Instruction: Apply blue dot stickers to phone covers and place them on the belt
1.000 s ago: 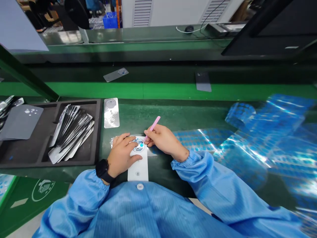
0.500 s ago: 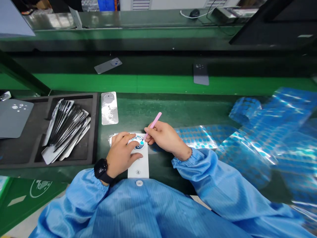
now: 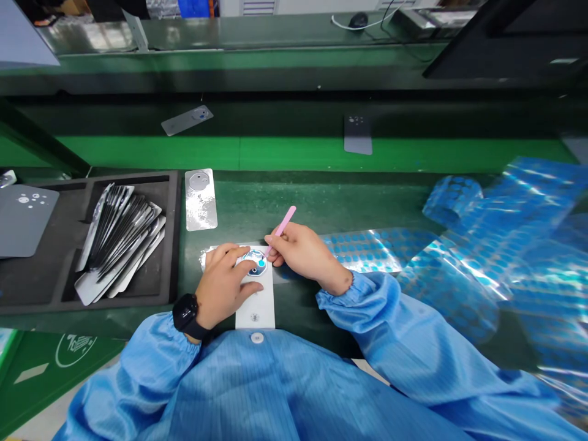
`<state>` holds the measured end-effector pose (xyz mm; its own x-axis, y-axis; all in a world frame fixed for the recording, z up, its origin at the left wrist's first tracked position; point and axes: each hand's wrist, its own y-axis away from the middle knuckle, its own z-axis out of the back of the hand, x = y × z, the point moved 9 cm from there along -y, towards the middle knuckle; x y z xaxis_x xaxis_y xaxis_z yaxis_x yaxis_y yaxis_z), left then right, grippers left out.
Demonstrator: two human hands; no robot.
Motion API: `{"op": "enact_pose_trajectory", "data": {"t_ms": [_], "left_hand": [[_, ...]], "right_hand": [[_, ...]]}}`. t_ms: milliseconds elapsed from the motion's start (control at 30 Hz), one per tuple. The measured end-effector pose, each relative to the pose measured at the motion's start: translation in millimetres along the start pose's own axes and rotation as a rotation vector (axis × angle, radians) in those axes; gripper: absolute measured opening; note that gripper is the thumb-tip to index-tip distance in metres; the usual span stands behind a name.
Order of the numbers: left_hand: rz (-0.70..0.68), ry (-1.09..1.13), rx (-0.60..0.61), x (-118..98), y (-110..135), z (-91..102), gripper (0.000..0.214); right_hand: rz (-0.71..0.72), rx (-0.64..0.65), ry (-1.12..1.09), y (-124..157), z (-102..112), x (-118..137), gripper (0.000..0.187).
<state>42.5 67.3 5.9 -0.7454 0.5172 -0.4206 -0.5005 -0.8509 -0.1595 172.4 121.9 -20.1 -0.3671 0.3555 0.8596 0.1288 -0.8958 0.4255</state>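
A white phone back panel (image 3: 257,300) lies flat on the dark green bench in front of me, with a mirror-like camera area near its top. A small blue dot (image 3: 261,263) shows in that area. My left hand (image 3: 226,277), fingers spread, rests on the panel's upper left and touches the edge of the camera area; part of the panel is hidden beneath it. In a pinch grip, my right hand (image 3: 296,248) holds pink tweezers (image 3: 286,220), tilted, their tip down at the blue dot.
Left is a black tray (image 3: 173,245) of fanned silvery panels (image 3: 122,239); a grey panel (image 3: 27,220) lies beside them. Another shiny panel (image 3: 201,205) lies nearer. Blue-dotted film (image 3: 362,250) spreads right. The green belt (image 3: 285,153) carries a grey panel (image 3: 358,136) and a silvery panel (image 3: 187,120).
Both panels on the green belt have shifted left, along with the belt's seam. My hands and the tweezers keep nearly the same pose over the white panel.
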Motion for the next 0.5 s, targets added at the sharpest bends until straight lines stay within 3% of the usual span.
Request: {"op": "enact_pose_trajectory", "data": {"t_ms": [233,500], "left_hand": [[-0.009,-0.025,0.011,-2.0,-0.3,0.7,0.029],[-0.002,-0.049,0.081,-3.5,-2.0,-1.4,0.031]], "right_hand": [[-0.001,-0.014,0.019,0.9,-0.2,1.5,0.017],[0.094,-0.021,0.135,2.8,0.5,5.4,0.014]]}}
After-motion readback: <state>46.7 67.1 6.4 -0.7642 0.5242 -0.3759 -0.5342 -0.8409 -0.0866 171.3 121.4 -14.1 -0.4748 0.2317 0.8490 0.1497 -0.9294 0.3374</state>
